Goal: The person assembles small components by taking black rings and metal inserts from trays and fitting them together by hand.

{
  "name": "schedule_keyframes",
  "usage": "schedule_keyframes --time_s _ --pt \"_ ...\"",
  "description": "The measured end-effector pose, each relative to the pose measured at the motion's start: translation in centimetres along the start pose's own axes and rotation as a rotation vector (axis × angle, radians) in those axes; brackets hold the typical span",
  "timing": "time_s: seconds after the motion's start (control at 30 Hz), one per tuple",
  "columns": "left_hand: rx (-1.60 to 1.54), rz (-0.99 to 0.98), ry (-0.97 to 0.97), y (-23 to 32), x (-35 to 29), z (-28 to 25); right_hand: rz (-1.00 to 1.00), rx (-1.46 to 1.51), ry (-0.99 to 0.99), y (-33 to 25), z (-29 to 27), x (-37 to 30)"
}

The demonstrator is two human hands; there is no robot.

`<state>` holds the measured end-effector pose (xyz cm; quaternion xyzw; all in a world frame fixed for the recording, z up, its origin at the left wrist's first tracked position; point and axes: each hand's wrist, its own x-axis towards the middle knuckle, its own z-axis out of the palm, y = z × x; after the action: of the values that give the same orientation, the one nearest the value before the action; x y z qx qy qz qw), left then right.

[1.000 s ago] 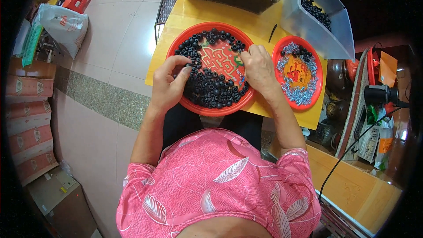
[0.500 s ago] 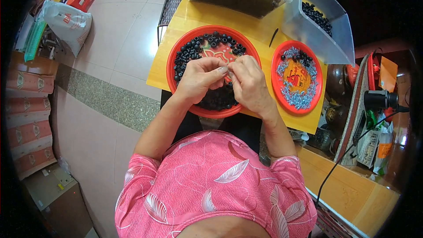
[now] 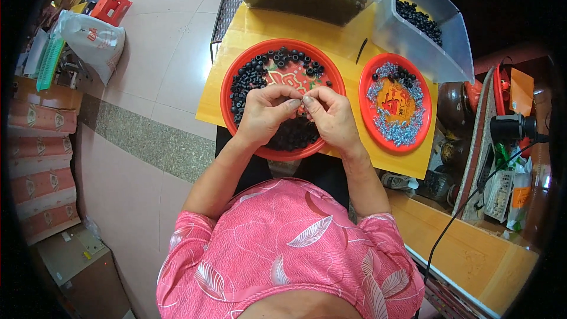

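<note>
Black beads [image 3: 247, 80], small, round and mostly glossy, many with a pale-rimmed hole turned upward, strewn loose around the inside of a round red tray [image 3: 225, 94]; thickest along its left side and near edge, sparser at the far edge. Above the middle of that tray, left hand [image 3: 267, 115] and right hand [image 3: 334, 117] close together, thumbs and fingers pinched, tips almost meeting; too small and hidden to tell anything gripped between them. On the tray's red base, a gold-outlined ornamental design, partly covered by the hands. To the right, a smaller red plate [image 3: 363, 97] with a ring of silvery-blue bits [image 3: 405, 134], a cluster of black beads at its far side, and red characters on a gold centre. Red print also on a white sack [image 3: 93, 41] at left, too small to make out. Under tray and plate, a yellow bench [image 3: 260, 23], with a thin black strip [image 3: 361, 51] lying bare between them and two clear tubs, left [image 3: 307, 3] and right [image 3: 452, 53], of black beads at the far end. Beyond, pale floor tiles [image 3: 133, 177] crossed by a speckled band [image 3: 153, 139], and a red stool [image 3: 110, 7] behind the sack.
</note>
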<state>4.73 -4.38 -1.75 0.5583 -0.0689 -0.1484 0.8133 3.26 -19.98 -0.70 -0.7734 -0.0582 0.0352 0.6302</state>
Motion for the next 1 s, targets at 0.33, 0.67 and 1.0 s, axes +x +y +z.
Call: schedule_keyframes --time_s 0.33,0.67,1.0 --pt "-0.168 -0.071 0.022 0.4 -0.7 1.1 0.012 0.183 0.022 -0.2 0.8 -0.6" --pt "0.014 -0.001 -0.004 0.2 -1.7 1.8 0.076 0.364 0.058 -0.3 0.7 -1.9" --pt "0.7 0.265 0.157 -0.2 -1.9 0.6 -0.065 0.164 0.063 0.0 1.4 -1.4"
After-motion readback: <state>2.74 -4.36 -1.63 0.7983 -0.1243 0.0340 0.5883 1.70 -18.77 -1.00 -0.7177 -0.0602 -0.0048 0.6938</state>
